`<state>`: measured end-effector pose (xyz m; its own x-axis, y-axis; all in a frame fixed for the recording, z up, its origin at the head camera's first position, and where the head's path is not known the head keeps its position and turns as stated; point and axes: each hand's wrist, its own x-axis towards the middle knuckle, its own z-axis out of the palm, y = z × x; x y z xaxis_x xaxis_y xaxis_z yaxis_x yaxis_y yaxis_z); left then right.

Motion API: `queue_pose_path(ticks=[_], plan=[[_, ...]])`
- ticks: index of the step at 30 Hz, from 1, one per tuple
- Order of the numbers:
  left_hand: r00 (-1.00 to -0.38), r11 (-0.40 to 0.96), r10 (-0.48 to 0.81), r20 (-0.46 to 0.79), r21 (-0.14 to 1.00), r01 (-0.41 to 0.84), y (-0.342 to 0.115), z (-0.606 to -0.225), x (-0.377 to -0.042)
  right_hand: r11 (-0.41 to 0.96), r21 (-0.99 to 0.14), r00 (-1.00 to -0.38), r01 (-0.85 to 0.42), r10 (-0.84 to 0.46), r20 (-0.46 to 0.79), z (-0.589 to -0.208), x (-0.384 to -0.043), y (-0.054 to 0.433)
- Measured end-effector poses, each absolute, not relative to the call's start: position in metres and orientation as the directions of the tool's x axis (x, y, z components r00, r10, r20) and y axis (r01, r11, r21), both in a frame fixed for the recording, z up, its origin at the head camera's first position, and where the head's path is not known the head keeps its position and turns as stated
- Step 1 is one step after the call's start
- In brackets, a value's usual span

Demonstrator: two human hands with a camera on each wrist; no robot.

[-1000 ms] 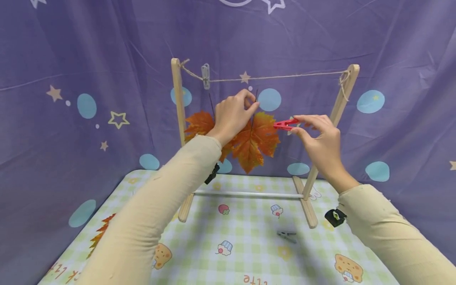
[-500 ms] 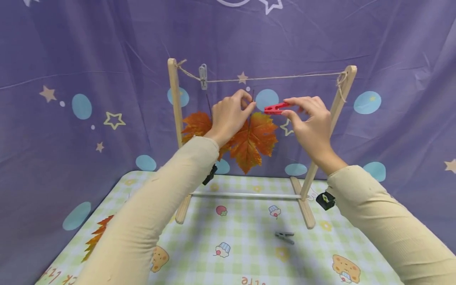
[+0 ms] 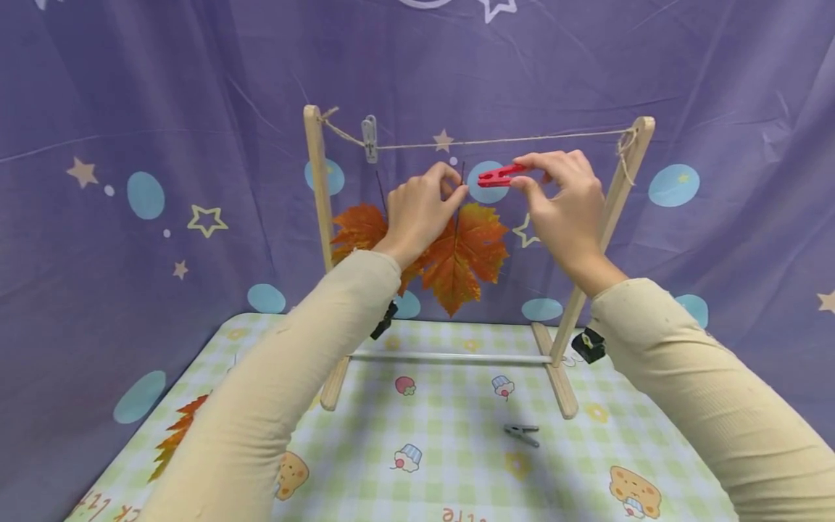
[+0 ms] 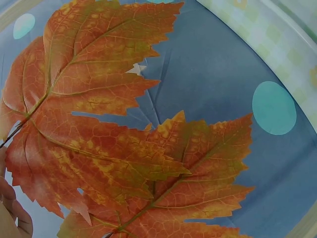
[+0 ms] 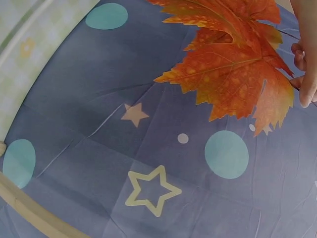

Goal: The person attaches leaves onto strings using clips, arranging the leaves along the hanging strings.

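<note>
My left hand point(image 3: 427, 206) pinches the dark stem of an orange maple leaf point(image 3: 462, 261), which hangs below the twine point(image 3: 522, 139). Partly behind that hand hangs a second maple leaf point(image 3: 360, 228), its stem reaching up toward a grey clothespin point(image 3: 370, 139) clipped on the twine. Between thumb and fingertips, my right hand point(image 3: 566, 199) holds a red clothespin point(image 3: 499, 176), its tip pointing left, just right of the stem and below the twine. The two leaves overlap in the left wrist view, where the nearer leaf point(image 4: 94, 153) fills much of the frame.
The wooden stand point(image 3: 317, 181) carries the twine between two posts, with a white rod point(image 3: 450, 356) low across it. Another grey clothespin point(image 3: 522, 433) lies on the checked tablecloth point(image 3: 352, 478). One more leaf point(image 3: 176, 435) lies at the left, partly behind the sleeve. A purple curtain point(image 3: 196, 87) hangs behind.
My right hand has risen and moved left with the red clothespin, from beside the leaf up close to the stem. My left hand has stayed almost in place on the stem.
</note>
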<state>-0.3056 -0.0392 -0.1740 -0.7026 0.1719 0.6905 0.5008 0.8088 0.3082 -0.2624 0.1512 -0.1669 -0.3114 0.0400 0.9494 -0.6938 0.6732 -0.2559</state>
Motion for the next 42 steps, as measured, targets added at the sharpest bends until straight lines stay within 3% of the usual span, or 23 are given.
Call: queue_pose_path(ticks=[7,14,25,33,42], plan=[[-0.699,0.804,0.171,0.694,0.311,0.506,-0.038,-0.175,-0.305,0.662,-0.166,-0.219,-0.731,0.003,0.976,-0.157,-0.268,0.152],[-0.698,0.810,0.179,0.694,0.299,0.505,-0.036,-0.175,-0.305,0.682,-0.278,-0.308,-0.676,0.080,0.948,-0.144,-0.269,0.144],[-0.702,0.809,0.169,0.692,0.310,0.500,-0.037,-0.175,-0.306,0.731,-0.298,-0.349,-0.614,0.087,0.933,-0.121,-0.276,0.136],[-0.694,0.805,0.169,0.700,0.308,0.507,-0.038,-0.178,-0.310,0.801,-0.335,-0.431,-0.497,0.108,0.896,-0.109,-0.280,0.133],[-0.691,0.807,0.172,0.703,0.301,0.508,-0.040,-0.179,-0.312,0.829,-0.332,-0.531,-0.450,0.051,0.846,-0.099,-0.288,0.131]])
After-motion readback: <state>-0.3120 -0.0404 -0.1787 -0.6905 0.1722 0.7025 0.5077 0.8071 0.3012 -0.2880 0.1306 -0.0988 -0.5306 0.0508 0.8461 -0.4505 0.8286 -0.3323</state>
